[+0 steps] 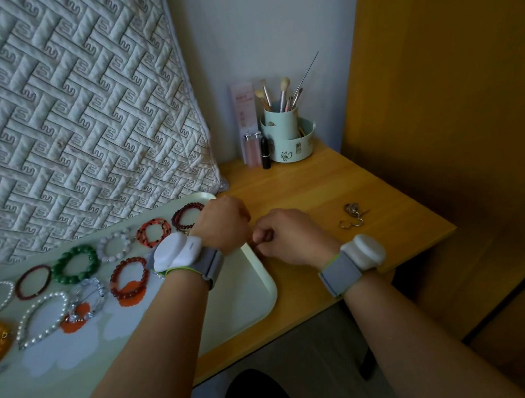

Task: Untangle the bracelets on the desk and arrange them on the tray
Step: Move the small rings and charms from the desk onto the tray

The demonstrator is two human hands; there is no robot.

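A wooden desk [322, 189] is seen, with a pale green tray [237, 307] laid on its left part. Ten or so bracelets [74, 265] are spread on the tray. At the tray's right rim, the left hand [223, 224] and right hand [286, 238] are brought together, pinched on a small dark piece [262, 237], hard to identify. A metal trinket [353, 215] is left right of the tray.

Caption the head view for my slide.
Both hands, left and right, work a small piece beside the tray of bracelets.
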